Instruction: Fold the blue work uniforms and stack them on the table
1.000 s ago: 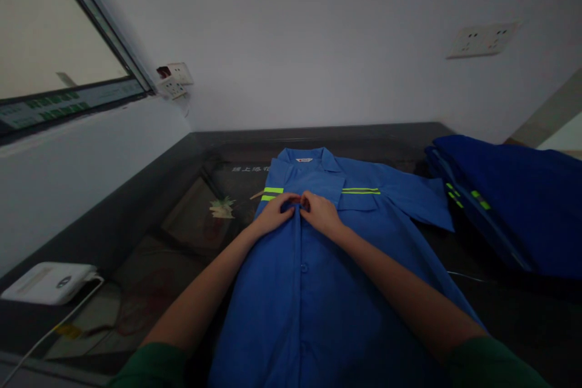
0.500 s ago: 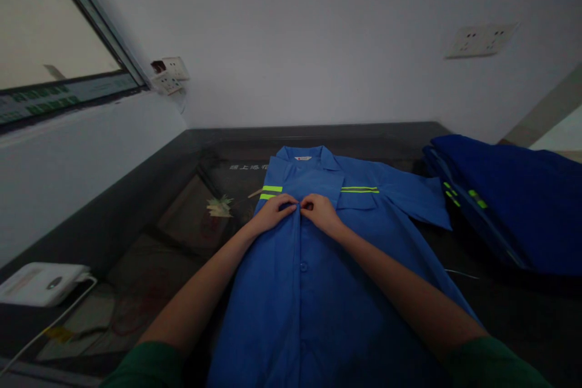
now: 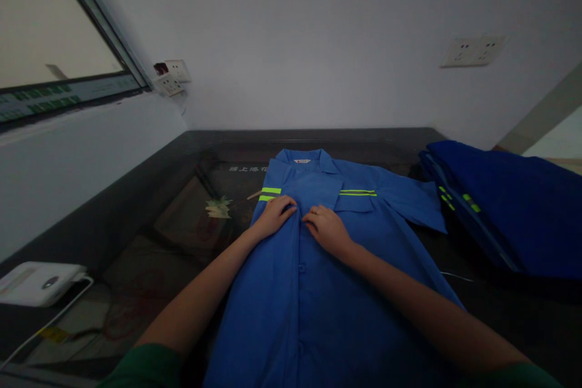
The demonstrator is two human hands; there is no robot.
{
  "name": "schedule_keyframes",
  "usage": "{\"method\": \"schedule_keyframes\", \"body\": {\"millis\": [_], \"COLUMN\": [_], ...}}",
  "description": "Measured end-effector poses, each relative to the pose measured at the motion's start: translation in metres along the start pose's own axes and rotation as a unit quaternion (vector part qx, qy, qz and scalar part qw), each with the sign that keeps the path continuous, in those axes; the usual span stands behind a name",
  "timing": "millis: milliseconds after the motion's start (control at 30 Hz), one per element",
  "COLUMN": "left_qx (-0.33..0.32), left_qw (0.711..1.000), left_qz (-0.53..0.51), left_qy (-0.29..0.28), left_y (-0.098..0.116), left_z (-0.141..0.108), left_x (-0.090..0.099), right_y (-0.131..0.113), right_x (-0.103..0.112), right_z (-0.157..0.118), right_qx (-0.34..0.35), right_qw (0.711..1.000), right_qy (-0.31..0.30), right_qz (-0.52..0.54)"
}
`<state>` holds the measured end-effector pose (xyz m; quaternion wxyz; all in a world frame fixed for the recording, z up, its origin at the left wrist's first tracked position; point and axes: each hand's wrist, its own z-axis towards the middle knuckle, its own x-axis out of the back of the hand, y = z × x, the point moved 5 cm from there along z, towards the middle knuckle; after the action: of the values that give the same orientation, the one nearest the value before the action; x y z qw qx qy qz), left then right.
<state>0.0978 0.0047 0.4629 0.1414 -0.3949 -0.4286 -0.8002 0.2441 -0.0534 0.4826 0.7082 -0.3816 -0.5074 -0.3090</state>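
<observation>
A blue short-sleeved work shirt lies face up, collar away from me, with yellow-green stripes across its chest. My left hand is closed on the edge of the button front, just below the chest, with thumb and fingers on the cloth. Right of that edge, my right hand has its fingers bent and slightly apart, the tips touching the shirt front. A blue button shows lower on the placket. What lies under the fingertips is hidden.
The dark glossy table meets the wall at the back. Folded blue garments are piled at the right. A white device with a cable lies at the left edge. Wall sockets are above the table.
My right hand has drawn slightly right and down from the button front, and its pinch has loosened. The gap between my hands is wider. My left hand stays almost in place.
</observation>
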Motion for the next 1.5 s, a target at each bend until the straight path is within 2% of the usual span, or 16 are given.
{"method": "schedule_keyframes", "body": {"millis": [133, 233, 333, 433, 500, 667, 767, 867, 967, 1133, 1233, 1333, 1500], "left_qx": [-0.002, -0.008, -0.022, -0.042, -0.043, 0.0, 0.003, 0.009, 0.038, 0.097, 0.121, 0.128, 0.124], "left_qw": [0.999, 0.996, 0.991, 0.986, 0.982, 0.973, 0.982, 0.988, 0.984, 0.97, 0.965, 0.964, 0.967], "left_qz": [0.034, 0.085, 0.129, 0.159, 0.186, 0.227, 0.186, 0.151, 0.172, 0.222, 0.233, 0.23, 0.221], "left_qy": [0.006, 0.033, 0.041, 0.023, 0.004, -0.035, -0.02, 0.018, 0.039, -0.011, -0.018, -0.015, -0.011], "left_y": [0.003, 0.008, 0.013, 0.019, 0.024, 0.036, 0.036, 0.028, 0.016, 0.002, -0.002, -0.005, -0.007], "left_z": [-0.002, -0.004, -0.005, -0.005, -0.006, -0.011, -0.015, -0.016, -0.016, -0.014, -0.013, -0.013, -0.014], "left_x": [0.0, 0.002, 0.005, 0.004, 0.003, -0.002, -0.003, -0.002, -0.003, -0.009, -0.01, -0.01, -0.01], "right_y": [-0.006, -0.009, -0.01, -0.011, -0.012, -0.01, -0.008, -0.004, 0.001, 0.007, 0.007, 0.006, 0.011], "right_x": [-0.005, -0.008, -0.007, -0.004, -0.002, 0.001, 0.002, 0.005, 0.01, 0.008, 0.0, -0.007, -0.018], "right_z": [0.002, -0.001, -0.005, -0.009, -0.011, -0.018, -0.022, -0.021, -0.008, 0.036, 0.057, 0.068, 0.071], "right_qx": [0.053, 0.095, 0.104, 0.103, 0.102, 0.081, 0.085, 0.082, 0.054, -0.025, -0.071, -0.093, -0.083], "right_qw": [0.996, 0.989, 0.985, 0.984, 0.985, 0.992, 0.993, 0.996, 0.998, 0.995, 0.991, 0.989, 0.985], "right_qy": [0.001, 0.006, 0.01, 0.003, -0.001, 0.007, 0.006, 0.008, 0.017, -0.011, -0.035, -0.05, -0.057], "right_qz": [-0.069, -0.112, -0.136, -0.146, -0.141, -0.1, -0.085, -0.037, 0.02, 0.092, 0.109, 0.103, 0.138]}}
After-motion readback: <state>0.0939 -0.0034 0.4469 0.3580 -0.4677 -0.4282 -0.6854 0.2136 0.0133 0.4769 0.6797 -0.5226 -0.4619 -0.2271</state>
